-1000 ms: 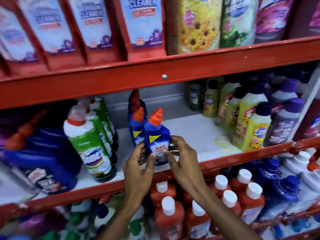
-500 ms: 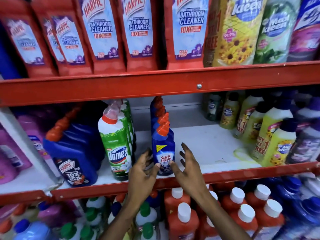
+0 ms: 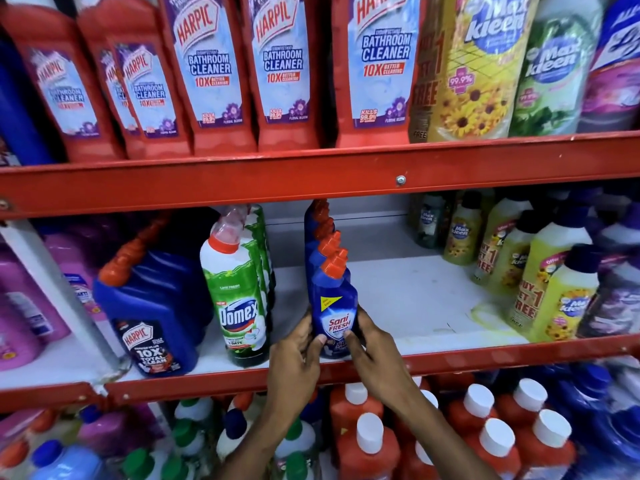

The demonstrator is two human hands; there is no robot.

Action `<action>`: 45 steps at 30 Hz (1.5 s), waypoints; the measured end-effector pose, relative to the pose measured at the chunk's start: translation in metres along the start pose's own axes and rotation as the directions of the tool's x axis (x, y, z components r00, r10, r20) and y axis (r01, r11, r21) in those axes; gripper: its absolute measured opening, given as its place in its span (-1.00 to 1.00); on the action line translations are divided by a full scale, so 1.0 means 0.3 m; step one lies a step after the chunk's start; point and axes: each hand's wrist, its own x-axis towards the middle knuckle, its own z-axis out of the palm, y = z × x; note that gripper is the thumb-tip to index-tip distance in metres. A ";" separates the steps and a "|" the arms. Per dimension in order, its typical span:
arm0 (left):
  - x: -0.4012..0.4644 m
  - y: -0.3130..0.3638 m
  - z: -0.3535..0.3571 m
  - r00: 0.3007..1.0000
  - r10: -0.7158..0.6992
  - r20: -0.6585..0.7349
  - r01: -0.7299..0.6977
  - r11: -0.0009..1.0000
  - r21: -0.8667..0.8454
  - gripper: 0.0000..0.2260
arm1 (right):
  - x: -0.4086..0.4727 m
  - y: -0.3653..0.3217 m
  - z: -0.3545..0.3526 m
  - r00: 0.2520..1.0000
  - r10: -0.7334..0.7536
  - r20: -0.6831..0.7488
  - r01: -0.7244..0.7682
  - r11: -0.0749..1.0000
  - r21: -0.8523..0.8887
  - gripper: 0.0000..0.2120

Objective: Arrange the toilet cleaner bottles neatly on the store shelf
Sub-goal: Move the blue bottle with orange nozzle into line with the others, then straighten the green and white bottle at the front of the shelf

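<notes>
My left hand (image 3: 294,355) and right hand (image 3: 372,348) close around the front Sani Fresh bottle (image 3: 334,306) at the middle shelf's (image 3: 433,296) front edge, seemingly squaring it, label outward, with the row of bottles (image 3: 320,233) behind.

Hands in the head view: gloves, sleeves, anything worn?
Both are bare. The left hand and right hand show no gloves, rings or watch, and the forearms are uncovered down to the bottom edge of the frame, so no sleeve is visible. No markings, straps or cables on either. Fingernails are short and plain.
</notes>
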 end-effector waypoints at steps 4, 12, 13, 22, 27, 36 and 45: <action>-0.002 0.013 -0.005 1.000 0.023 0.019 -0.023 1.000 0.011 -0.59 | -0.001 0.009 0.005 1.000 -0.001 0.001 0.001 1.000 0.002 -0.55; -0.012 0.026 -0.010 0.999 0.041 0.001 -0.041 0.999 -0.014 -0.60 | -0.002 0.001 0.014 0.999 0.016 -0.035 -0.016 1.000 -0.017 -0.50; -0.016 0.025 -0.014 0.999 0.038 -0.013 -0.038 0.999 -0.023 -0.59 | -0.006 -0.005 0.016 0.998 0.031 -0.059 -0.032 0.999 -0.010 -0.48; -0.107 0.026 -0.231 0.857 0.139 -0.497 -0.145 0.989 0.027 -0.74 | -0.096 -0.197 0.146 0.797 -0.085 -0.598 0.167 0.983 0.082 -0.75; -0.063 -0.036 -0.348 0.893 0.025 -0.449 -0.009 0.999 0.038 -0.52 | -0.038 -0.228 0.326 0.963 -0.081 -0.258 0.093 0.995 0.035 -0.63; -0.009 -0.136 -0.408 0.984 -0.088 -0.156 0.069 0.990 -0.120 -0.62 | 0.049 -0.201 0.406 0.995 -0.019 -0.103 0.023 0.999 0.039 -0.65; -0.004 -0.137 -0.411 0.988 -0.027 -0.150 0.005 0.989 -0.151 -0.59 | 0.043 -0.207 0.411 0.992 -0.003 -0.126 0.014 0.997 0.081 -0.64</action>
